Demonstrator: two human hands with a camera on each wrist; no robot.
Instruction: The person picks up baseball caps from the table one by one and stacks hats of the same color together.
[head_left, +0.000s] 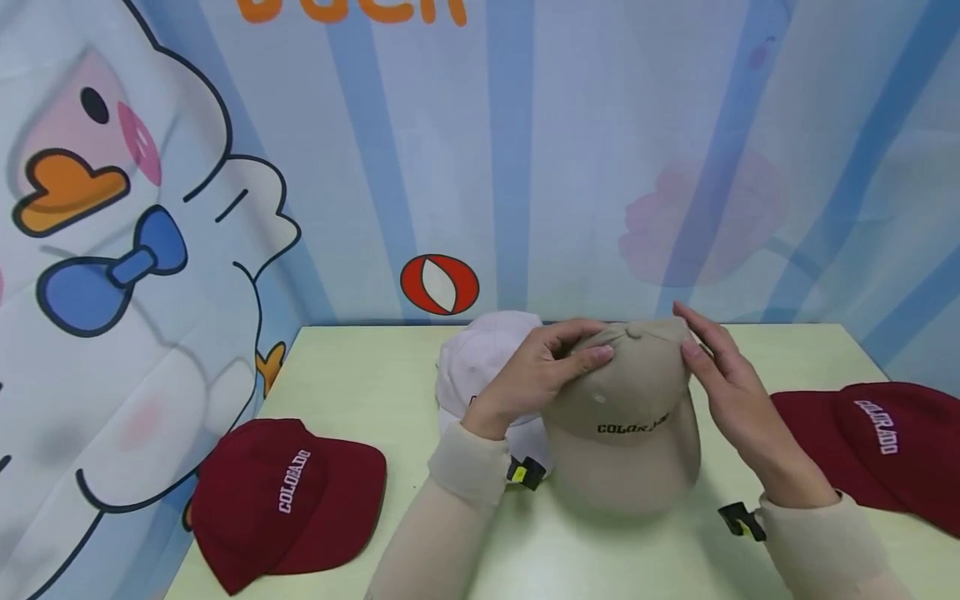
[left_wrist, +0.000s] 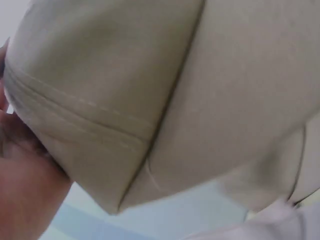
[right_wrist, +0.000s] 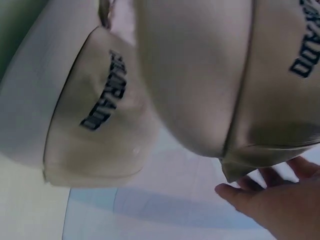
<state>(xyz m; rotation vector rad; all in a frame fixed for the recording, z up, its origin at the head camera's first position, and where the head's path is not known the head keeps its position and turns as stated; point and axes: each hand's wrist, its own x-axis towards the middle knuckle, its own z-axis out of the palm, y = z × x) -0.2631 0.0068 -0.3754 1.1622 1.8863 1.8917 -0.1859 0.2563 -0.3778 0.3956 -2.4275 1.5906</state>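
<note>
A beige baseball cap (head_left: 637, 375) with dark COLORADO lettering is between my hands, its brim toward me. My left hand (head_left: 528, 371) grips the crown on the left, with the thumb across its front. On the other side my right hand (head_left: 738, 408) touches the crown with mostly straight fingers; the right wrist view shows gaps between the fingers (right_wrist: 267, 177) and the cap's edge. Below the held cap, that view also shows a second beige cap (right_wrist: 100, 150), largely hidden in the head view. A pale lavender-white cap (head_left: 480, 358) sits behind my left hand.
One dark red COLORADO cap (head_left: 337, 500) lies at the table's left, and another dark red cap (head_left: 832, 442) at the right. Beneath them is a pale yellow-green table (head_left: 360, 375). A cartoon-printed backdrop (head_left: 570, 167) stands behind it and along the left side.
</note>
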